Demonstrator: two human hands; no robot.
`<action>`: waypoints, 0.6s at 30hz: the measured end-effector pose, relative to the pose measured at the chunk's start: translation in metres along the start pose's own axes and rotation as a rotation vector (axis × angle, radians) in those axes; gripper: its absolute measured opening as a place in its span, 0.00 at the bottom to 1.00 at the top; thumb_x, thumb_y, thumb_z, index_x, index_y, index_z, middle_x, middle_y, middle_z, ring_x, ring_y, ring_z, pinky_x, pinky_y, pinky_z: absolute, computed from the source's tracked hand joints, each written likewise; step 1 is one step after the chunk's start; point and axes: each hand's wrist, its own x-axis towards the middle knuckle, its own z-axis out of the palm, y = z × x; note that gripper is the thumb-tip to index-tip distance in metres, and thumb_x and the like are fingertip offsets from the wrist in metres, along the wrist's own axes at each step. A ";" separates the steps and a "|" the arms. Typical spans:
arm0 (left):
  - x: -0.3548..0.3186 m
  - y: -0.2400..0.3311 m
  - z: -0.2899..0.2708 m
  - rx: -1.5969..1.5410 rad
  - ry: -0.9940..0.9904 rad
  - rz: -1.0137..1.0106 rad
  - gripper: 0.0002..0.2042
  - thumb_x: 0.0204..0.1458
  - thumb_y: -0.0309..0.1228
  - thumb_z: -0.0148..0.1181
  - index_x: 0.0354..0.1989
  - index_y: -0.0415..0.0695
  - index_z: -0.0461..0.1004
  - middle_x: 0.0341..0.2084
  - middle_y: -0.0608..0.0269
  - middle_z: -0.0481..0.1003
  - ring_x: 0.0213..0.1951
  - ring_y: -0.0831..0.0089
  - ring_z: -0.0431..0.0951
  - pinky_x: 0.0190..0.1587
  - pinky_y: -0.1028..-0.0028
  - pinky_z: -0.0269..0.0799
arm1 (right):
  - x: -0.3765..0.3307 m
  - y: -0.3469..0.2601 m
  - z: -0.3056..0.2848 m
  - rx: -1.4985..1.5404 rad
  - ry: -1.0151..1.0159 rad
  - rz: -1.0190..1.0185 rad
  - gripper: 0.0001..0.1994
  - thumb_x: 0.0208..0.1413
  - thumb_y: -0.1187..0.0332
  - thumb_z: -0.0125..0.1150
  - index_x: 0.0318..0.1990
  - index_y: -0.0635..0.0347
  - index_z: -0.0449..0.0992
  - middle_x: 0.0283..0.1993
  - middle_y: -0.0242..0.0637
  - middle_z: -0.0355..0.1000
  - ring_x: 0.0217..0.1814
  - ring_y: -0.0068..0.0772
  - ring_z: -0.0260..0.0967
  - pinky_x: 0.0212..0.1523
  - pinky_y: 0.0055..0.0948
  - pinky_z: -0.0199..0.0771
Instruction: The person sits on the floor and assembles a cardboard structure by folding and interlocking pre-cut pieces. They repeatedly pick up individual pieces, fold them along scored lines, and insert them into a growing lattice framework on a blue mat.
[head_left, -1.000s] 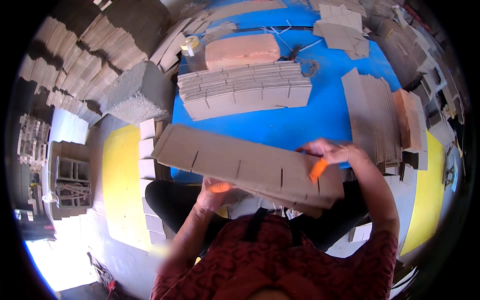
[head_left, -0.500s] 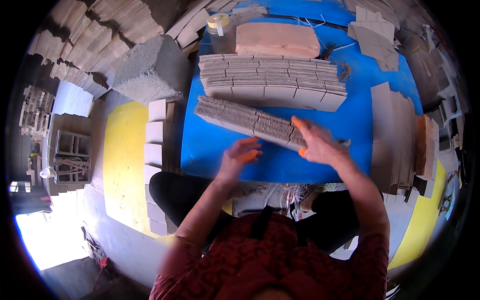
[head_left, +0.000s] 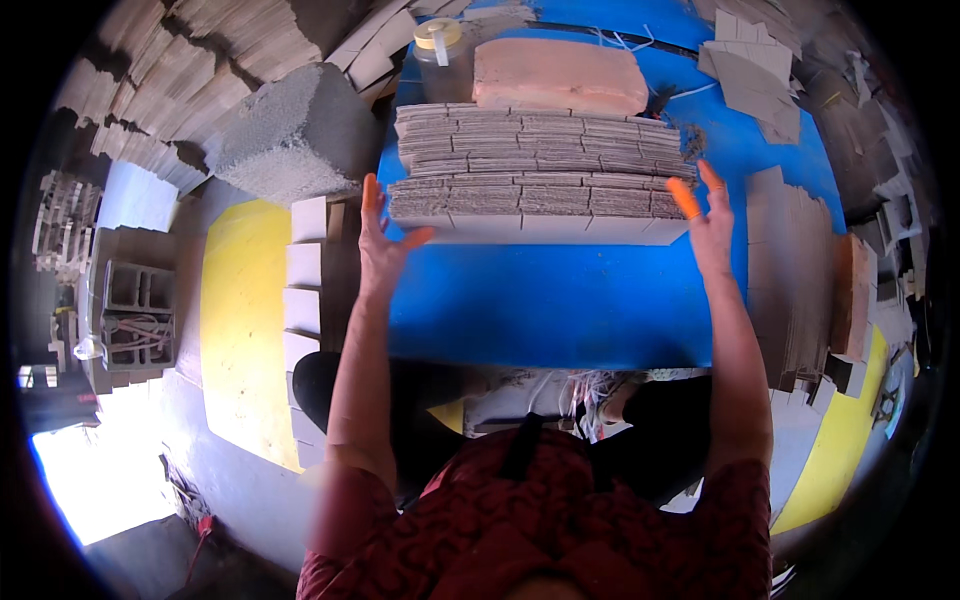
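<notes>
A long row of grey-brown cardboard pieces (head_left: 540, 200), thin layers with rough edges, lies along the front of a taller cardboard stack (head_left: 540, 135) on the blue tabletop (head_left: 560, 300). My left hand (head_left: 385, 250) is at the row's left end, fingers stretched up and thumb apart. At the right end is my right hand (head_left: 710, 230), its fingers also extended and spread. Orange covers wrap some fingertips on both hands. Whether either palm touches the row's ends is hard to make out. Neither hand grips anything.
Behind the stack rest a pinkish brick (head_left: 560, 75) and a clear jar with a yellow lid (head_left: 440, 55). A rough grey block (head_left: 300, 130) stands at the left. More cardboard (head_left: 790, 270) stands upright along the right side, near a reddish brick (head_left: 850, 295).
The cardboard row, tilted and in my right hand before, now lies straight against the stack. My hands have moved apart to its two ends, and the right hand has let go.
</notes>
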 end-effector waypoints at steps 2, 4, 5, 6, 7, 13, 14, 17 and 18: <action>0.010 -0.011 0.000 -0.269 -0.118 -0.183 0.55 0.35 0.22 0.76 0.73 0.47 0.45 0.62 0.56 0.64 0.61 0.63 0.67 0.63 0.65 0.64 | 0.014 0.033 -0.005 0.394 0.046 0.512 0.28 0.63 0.57 0.53 0.68 0.53 0.60 0.67 0.38 0.61 0.70 0.35 0.55 0.70 0.43 0.48; 0.015 0.000 0.012 -0.302 -0.230 -0.149 0.53 0.37 0.19 0.74 0.73 0.46 0.44 0.62 0.53 0.64 0.60 0.64 0.68 0.61 0.65 0.66 | 0.016 0.049 -0.001 0.694 0.030 0.890 0.31 0.66 0.45 0.41 0.70 0.51 0.56 0.71 0.37 0.56 0.74 0.36 0.49 0.74 0.46 0.36; 0.017 0.004 0.012 -0.306 -0.276 -0.133 0.53 0.38 0.17 0.73 0.73 0.45 0.44 0.62 0.52 0.64 0.59 0.64 0.68 0.61 0.66 0.66 | 0.014 0.046 0.006 0.685 -0.004 0.886 0.31 0.66 0.45 0.40 0.71 0.51 0.55 0.72 0.36 0.55 0.75 0.36 0.48 0.74 0.46 0.35; 0.019 0.002 0.010 -0.322 -0.279 -0.178 0.52 0.38 0.16 0.72 0.72 0.44 0.45 0.60 0.53 0.67 0.58 0.65 0.70 0.60 0.66 0.67 | 0.012 0.040 0.011 0.671 -0.035 0.883 0.32 0.66 0.44 0.40 0.71 0.51 0.54 0.72 0.36 0.54 0.75 0.36 0.47 0.74 0.46 0.35; 0.023 -0.001 0.004 -0.339 -0.281 -0.223 0.51 0.38 0.15 0.72 0.72 0.44 0.46 0.58 0.54 0.69 0.57 0.66 0.71 0.60 0.67 0.68 | 0.010 0.033 0.016 0.656 -0.067 0.879 0.32 0.66 0.44 0.39 0.71 0.51 0.53 0.73 0.36 0.53 0.75 0.36 0.46 0.74 0.46 0.34; 0.026 -0.011 -0.007 -0.319 -0.246 -0.217 0.51 0.35 0.14 0.72 0.71 0.43 0.49 0.54 0.57 0.73 0.54 0.69 0.73 0.58 0.68 0.69 | 0.012 0.002 0.021 0.695 -0.160 0.851 0.32 0.67 0.45 0.35 0.73 0.49 0.49 0.74 0.34 0.49 0.77 0.36 0.43 0.74 0.43 0.38; 0.028 -0.011 -0.004 -0.316 -0.242 -0.194 0.52 0.35 0.15 0.73 0.71 0.44 0.48 0.55 0.57 0.73 0.55 0.69 0.72 0.58 0.68 0.69 | 0.014 0.000 0.021 0.750 -0.142 0.851 0.31 0.68 0.46 0.35 0.73 0.49 0.49 0.74 0.34 0.49 0.76 0.35 0.43 0.74 0.42 0.41; 0.028 -0.009 -0.004 -0.328 -0.227 -0.252 0.54 0.34 0.15 0.74 0.72 0.44 0.47 0.57 0.57 0.71 0.57 0.69 0.71 0.59 0.68 0.68 | 0.023 -0.009 0.019 0.716 -0.211 0.827 0.28 0.66 0.55 0.35 0.73 0.48 0.49 0.73 0.36 0.52 0.72 0.36 0.50 0.72 0.39 0.47; 0.027 -0.006 -0.003 -0.337 -0.220 -0.291 0.54 0.33 0.15 0.74 0.72 0.44 0.47 0.58 0.57 0.70 0.57 0.69 0.70 0.60 0.67 0.67 | 0.026 -0.015 0.017 0.612 -0.268 0.805 0.28 0.66 0.58 0.35 0.73 0.48 0.49 0.73 0.37 0.53 0.71 0.36 0.53 0.71 0.39 0.49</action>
